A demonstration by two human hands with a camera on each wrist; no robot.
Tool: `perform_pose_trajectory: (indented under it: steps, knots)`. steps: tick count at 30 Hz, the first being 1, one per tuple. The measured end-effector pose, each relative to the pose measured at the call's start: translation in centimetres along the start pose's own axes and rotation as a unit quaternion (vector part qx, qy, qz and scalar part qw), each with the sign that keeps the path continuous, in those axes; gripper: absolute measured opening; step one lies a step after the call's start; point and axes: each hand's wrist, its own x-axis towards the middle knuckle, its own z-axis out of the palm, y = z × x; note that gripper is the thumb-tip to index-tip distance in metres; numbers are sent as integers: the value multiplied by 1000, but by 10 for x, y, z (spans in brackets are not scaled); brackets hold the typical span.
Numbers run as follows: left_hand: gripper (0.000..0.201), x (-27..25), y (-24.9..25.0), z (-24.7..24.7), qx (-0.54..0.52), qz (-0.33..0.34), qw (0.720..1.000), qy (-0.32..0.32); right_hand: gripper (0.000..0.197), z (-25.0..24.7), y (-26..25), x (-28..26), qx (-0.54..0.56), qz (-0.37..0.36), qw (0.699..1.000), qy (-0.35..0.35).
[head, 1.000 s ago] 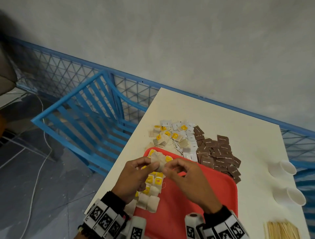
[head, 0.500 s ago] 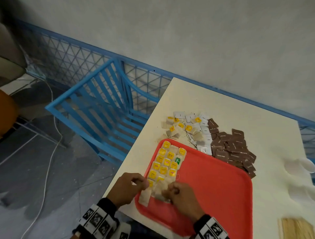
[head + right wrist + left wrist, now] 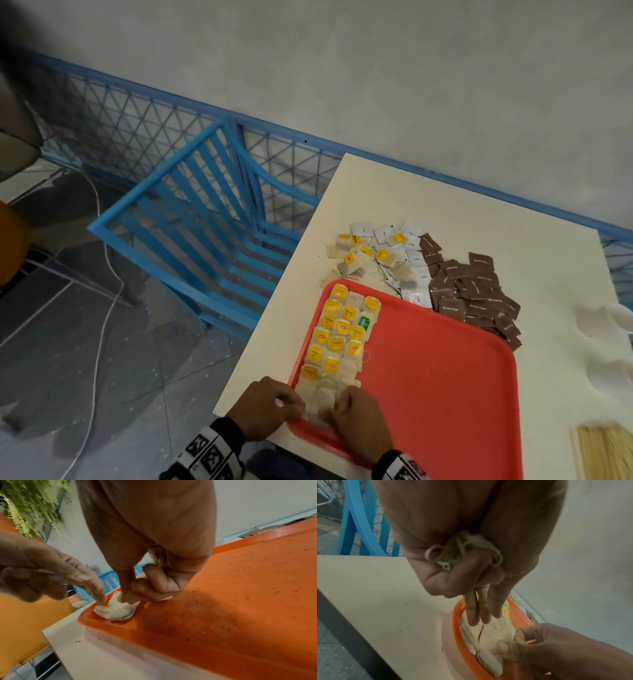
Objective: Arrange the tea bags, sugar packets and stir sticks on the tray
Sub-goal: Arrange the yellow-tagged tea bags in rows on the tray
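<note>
One red tray (image 3: pixel 445 394) sits in the lower middle of the head view. On its left side lie tea bags (image 3: pixel 337 337) in three columns; about fourteen yellow tags and one green tag show. Loose tea bags (image 3: pixel 356 260), roughly eight, lie above the tray. White packets (image 3: pixel 412 274) number about eight; brown packets (image 3: pixel 476 294) about twenty, overlapping. Two hands. One bundle of sticks (image 3: pixel 606 452) at lower right, uncountable.

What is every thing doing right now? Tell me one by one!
Tray: flat on the table, partly filled.
Tea bags on tray: laid in neat rows.
Loose tea bags: jumbled on the table.
White sugar packets: heaped, off the tray.
Brown sugar packets: heaped, off the tray.
Stir sticks: bundled, off the tray.
Left hand: fingertips pressing a tea bag; strings bunched in its palm.
Right hand: pinching a tea bag.
</note>
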Motion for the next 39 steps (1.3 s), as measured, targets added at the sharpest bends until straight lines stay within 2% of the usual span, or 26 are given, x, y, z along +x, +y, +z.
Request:
perform_pose_trajectory:
  steps: [2,5,8,11,13,15,16,18,20,22,24,26,29,32,34,36,37,39]
  knots:
    - [14,3,-1,2,-2,-6,1000,-4,31,-2,1,0,-23,-20,999,-17]
    - [12,6,-4,3,-2,-10,1000,4,15,-2,1,0,-42,-56,995,-68]
    - [11,7,-5,6,34,0,999,-13,26,0,4,-1,-52,-77,990,-104]
    - [10,7,-5,7,45,-12,999,-17,27,-4,2,-3,-63,-102,986,-118]
    - [12,3,2,2,11,-16,1000,1,27,-11,-4,-5,-59,-116,985,-115]
    - [16,-4,20,-7,-119,-23,992,29,19,-25,-12,-6,-37,-120,986,-111]
    - [22,-6,31,-12,-225,-41,973,41,19,-33,-17,-6,-27,-125,986,-105]
    - [39,-7,52,-23,-427,-92,898,49,21,-52,-27,-6,-6,-145,985,-89]
    - [50,-5,70,-31,-562,-109,819,42,15,-72,-40,-10,11,-167,983,-74]
    - [56,-1,86,-34,-654,-95,750,14,7,-90,-54,-16,30,-191,979,-59]
    - [62,2,102,-33,-706,-78,704,-8,6,-105,-65,-26,55,-218,973,-47]
    - [66,4,118,-29,-726,-67,684,-20,8,-118,-74,-36,63,-255,964,-31]
    - [73,7,136,-20,-726,-61,683,-45,22,-131,-83,-48,15,-337,941,10]
    - [85,8,150,-7,-696,-49,710,-95,40,-141,-84,-49,-78,-379,922,24]
    - [83,8,159,1,-681,-45,721,-117,31,-148,-82,-48,-104,-391,914,16]
    - [67,6,169,6,-677,-47,723,-126,12,-156,-80,-48,-103,-403,909,11]
    - [57,5,173,8,-665,-47,736,-121,7,-160,-78,-48,-91,-408,909,11]
    - [40,1,179,11,-612,-38,784,-100,2,-171,-75,-50,-38,-410,911,8]
